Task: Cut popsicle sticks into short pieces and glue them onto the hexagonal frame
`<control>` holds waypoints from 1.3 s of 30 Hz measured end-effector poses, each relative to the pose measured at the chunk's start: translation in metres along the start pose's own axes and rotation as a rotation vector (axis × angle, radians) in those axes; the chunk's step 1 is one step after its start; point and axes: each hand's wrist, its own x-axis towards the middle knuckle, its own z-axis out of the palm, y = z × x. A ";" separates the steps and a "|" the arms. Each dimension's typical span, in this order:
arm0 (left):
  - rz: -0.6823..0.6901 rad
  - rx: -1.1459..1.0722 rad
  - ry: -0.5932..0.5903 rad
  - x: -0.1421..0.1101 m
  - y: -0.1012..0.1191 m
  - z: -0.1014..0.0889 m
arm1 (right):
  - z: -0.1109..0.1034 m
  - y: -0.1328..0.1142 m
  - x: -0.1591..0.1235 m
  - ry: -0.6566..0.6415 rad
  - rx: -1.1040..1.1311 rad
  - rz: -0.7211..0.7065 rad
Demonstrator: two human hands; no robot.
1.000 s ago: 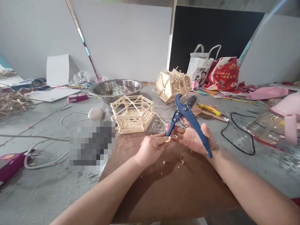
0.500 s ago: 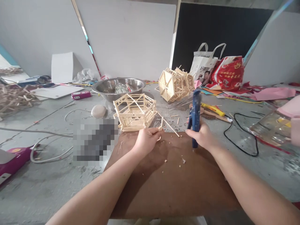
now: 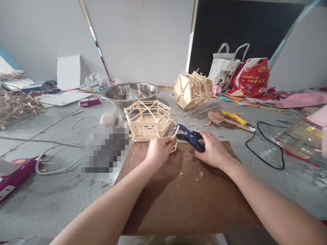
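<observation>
Over the brown board [image 3: 189, 204], my left hand [image 3: 160, 149] pinches small pale wooden sticks [image 3: 176, 132], one pointing up and a bent-looking piece hanging below the fingers. My right hand [image 3: 214, 149] is wrapped round a blue pipe cutter [image 3: 191, 136]. Its hooked jaw points left and meets the upright stick; whether the blade touches the wood I cannot tell. Just behind my left hand stands a six-sided stick frame [image 3: 148, 122] with crossed sticks on top. Small wood chips [image 3: 200, 173] lie scattered on the board.
Behind are a steel basin [image 3: 107, 93] and a larger stick lantern-like model [image 3: 189, 90]. To the right lie a yellow-handled tool [image 3: 235, 117], a black cord [image 3: 282, 156] and a clear jug [image 3: 293, 136]. Left are a white round object [image 3: 108, 119], a purple power strip [image 3: 20, 173] and cables.
The cutter was lying loose across my open right palm; my right hand then gripped it, turned it and brought it left to the stick. My left hand drew back and raised the stick.
</observation>
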 end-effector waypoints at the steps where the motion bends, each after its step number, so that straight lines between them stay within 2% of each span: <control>1: 0.014 0.052 0.004 -0.001 0.001 -0.001 | -0.001 -0.003 -0.001 -0.014 0.005 -0.002; 10: 0.036 0.355 0.050 -0.003 0.008 -0.001 | -0.001 -0.019 -0.005 -0.060 0.049 -0.006; 19: 0.093 0.460 0.044 -0.004 0.011 -0.001 | 0.004 -0.018 -0.006 -0.074 -0.030 -0.002; 33: 0.101 0.378 -0.019 -0.006 0.013 0.002 | 0.001 -0.020 -0.005 -0.127 -0.129 0.039; 39: 0.120 0.297 -0.058 -0.003 0.013 0.001 | -0.010 -0.025 -0.002 -0.256 -0.250 0.091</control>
